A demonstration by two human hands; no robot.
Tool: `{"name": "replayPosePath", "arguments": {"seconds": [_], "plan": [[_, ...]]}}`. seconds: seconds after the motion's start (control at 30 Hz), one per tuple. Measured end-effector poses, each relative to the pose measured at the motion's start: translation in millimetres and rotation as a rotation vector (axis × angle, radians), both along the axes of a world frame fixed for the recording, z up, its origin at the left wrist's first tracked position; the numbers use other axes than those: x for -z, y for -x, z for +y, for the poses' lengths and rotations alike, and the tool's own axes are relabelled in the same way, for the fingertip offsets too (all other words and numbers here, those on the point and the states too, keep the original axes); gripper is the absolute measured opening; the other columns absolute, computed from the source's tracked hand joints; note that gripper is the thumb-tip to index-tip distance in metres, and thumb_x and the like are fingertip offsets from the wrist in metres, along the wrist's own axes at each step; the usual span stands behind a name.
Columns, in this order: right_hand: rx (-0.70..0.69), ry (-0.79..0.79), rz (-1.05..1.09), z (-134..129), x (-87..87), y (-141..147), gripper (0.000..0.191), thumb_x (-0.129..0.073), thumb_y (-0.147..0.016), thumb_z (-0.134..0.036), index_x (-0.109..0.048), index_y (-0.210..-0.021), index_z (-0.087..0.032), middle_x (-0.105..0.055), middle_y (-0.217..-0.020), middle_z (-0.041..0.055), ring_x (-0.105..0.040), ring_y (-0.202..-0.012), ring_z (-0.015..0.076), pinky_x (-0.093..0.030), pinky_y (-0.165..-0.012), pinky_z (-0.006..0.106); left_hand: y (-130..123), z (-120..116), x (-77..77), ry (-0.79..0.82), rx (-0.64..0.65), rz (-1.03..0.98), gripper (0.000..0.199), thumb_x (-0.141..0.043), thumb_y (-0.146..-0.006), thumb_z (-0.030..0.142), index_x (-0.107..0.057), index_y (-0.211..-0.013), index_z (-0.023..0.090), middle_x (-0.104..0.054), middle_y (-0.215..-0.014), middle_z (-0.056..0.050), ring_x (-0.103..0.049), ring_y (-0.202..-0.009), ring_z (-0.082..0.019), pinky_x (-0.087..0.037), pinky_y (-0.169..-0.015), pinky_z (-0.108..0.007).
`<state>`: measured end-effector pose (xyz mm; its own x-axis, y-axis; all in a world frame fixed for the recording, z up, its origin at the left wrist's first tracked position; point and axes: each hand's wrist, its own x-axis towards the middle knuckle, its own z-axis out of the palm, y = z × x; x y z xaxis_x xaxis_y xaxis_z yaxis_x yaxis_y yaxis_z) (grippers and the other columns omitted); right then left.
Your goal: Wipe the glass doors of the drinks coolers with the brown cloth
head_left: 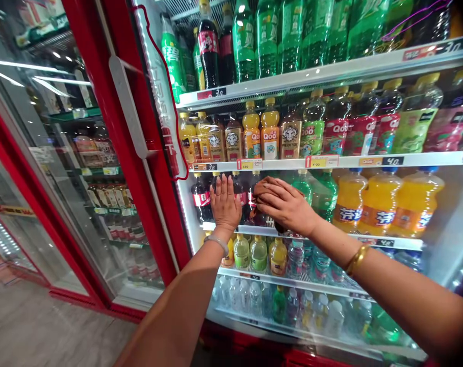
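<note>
My left hand [226, 203] lies flat against the glass door of a drinks fridge, fingers spread and pointing up, in front of dark cola bottles [201, 196]. To its right, my right hand [283, 204] is wrapped round a brown cloth [267, 184] held at the glass, level with the third shelf. Behind the glass, orange soda bottles [382, 199] stand right of that hand, and green bottles [326, 188] are partly behind my wrist. Small juice bottles [270, 127] line the shelf above both hands.
A red door frame [134, 127] with a pale handle [127, 104] stands to the left. Beyond it is another glass-door fridge [101, 148]. Grey floor [82, 336] shows at the lower left. Large green bottles [267, 41] fill the top shelf.
</note>
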<state>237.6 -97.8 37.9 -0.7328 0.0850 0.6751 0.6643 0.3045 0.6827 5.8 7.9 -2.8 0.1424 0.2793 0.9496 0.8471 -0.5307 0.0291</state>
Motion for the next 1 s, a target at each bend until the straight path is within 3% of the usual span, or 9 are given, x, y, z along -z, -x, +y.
{"name": "replayPosePath", "arguments": {"seconds": [0.07,0.13,0.23,0.33,0.47,0.6,0.73,0.83,1.0], "plan": [[0.008,-0.037,0.048,-2,-16.0,-13,0.029,-0.068,-0.097,-0.025,-0.068,-0.126,-0.03,-0.068,-0.136,-0.0012,-0.048,-0.146,0.0255,-0.043,-0.128,0.054,0,0,-0.6,0.016,0.01,-0.008,0.064,-0.038,-0.103,0.028,-0.034,-0.164,0.009,-0.025,-0.175,-0.016,-0.007,-0.166,-0.025,-0.003,-0.136,-0.056],[-0.018,-0.095,0.17,-6,-18.0,-27,0.032,-0.073,-0.094,-0.025,-0.068,-0.126,-0.029,-0.067,-0.136,0.0009,-0.048,-0.146,0.026,-0.042,-0.129,0.055,1,0,-1.4,0.038,0.016,-0.008,0.065,-0.038,-0.103,0.029,-0.032,-0.165,0.009,-0.024,-0.175,-0.015,-0.006,-0.166,-0.025,-0.002,-0.136,-0.055],[-0.094,-0.154,0.309,-11,4.6,-37,0.034,-0.075,-0.092,-0.021,-0.068,-0.124,-0.028,-0.068,-0.13,0.0033,-0.049,-0.145,0.0264,-0.045,-0.126,0.058,1,-1,-2.1,0.069,0.016,0.006,0.067,-0.039,-0.103,0.031,-0.029,-0.165,0.009,-0.022,-0.175,-0.015,-0.005,-0.166,-0.025,-0.001,-0.136,-0.055],[-0.083,-0.099,0.252,-10,23.6,-28,0.027,-0.067,-0.097,-0.018,-0.068,-0.122,-0.028,-0.068,-0.131,0.0017,-0.047,-0.147,0.0244,-0.045,-0.127,0.058,-1,-4,-1.9,0.097,-0.008,-0.002,0.065,-0.038,-0.104,0.03,-0.03,-0.165,0.007,-0.022,-0.175,-0.018,-0.003,-0.166,-0.026,0.0,-0.135,-0.057],[-0.008,0.024,0.035,-7,-1.7,-24,0.028,-0.062,-0.1,-0.023,-0.068,-0.126,-0.031,-0.067,-0.137,-0.0027,-0.045,-0.149,0.0231,-0.044,-0.129,0.054,-10,-14,-2.5,0.138,-0.063,-0.031,0.064,-0.037,-0.106,0.027,-0.027,-0.165,0.005,-0.022,-0.174,-0.021,-0.003,-0.165,-0.028,-0.003,-0.134,-0.061],[-0.004,-0.049,0.165,-16,-25.4,-51,0.031,-0.065,-0.099,-0.025,-0.066,-0.13,-0.031,-0.065,-0.14,-0.0002,-0.044,-0.15,0.0223,-0.042,-0.131,0.052,-37,-36,-7.2,0.127,0.0,0.114,0.065,-0.041,-0.105,0.026,-0.025,-0.166,0.008,-0.022,-0.174,-0.021,-0.007,-0.165,-0.029,-0.01,-0.134,-0.062],[-0.018,-0.131,0.414,-23,5.9,-64,0.04,-0.071,-0.095,-0.021,-0.065,-0.132,-0.032,-0.063,-0.139,0.0043,-0.044,-0.15,0.0246,-0.042,-0.129,0.056,-84,-62,-10.6,0.084,0.104,0.218,0.07,-0.042,-0.104,0.023,-0.017,-0.169,0.013,-0.019,-0.176,-0.015,-0.008,-0.165,-0.027,-0.014,-0.134,-0.059],[-0.028,-0.122,0.433,-23,23.6,-58,0.04,-0.067,-0.096,-0.017,-0.065,-0.133,-0.031,-0.066,-0.134,0.0043,-0.04,-0.152,0.0245,-0.038,-0.131,0.059,-114,-76,-7.5,0.064,0.181,0.26,0.075,-0.041,-0.101,0.017,-0.012,-0.17,0.015,-0.019,-0.176,-0.013,-0.01,-0.165,-0.026,-0.017,-0.135,-0.057],[0.004,-0.015,0.247,-35,-6.5,-80,0.034,-0.064,-0.099,-0.021,-0.066,-0.13,-0.034,-0.067,-0.136,-0.0005,-0.045,-0.148,0.0212,-0.037,-0.132,0.054,-132,-86,2.2,0.107,0.19,0.179,0.08,-0.041,-0.099,0.016,-0.003,-0.17,0.012,-0.015,-0.176,-0.015,-0.006,-0.164,-0.028,-0.017,-0.133,-0.063]]}}
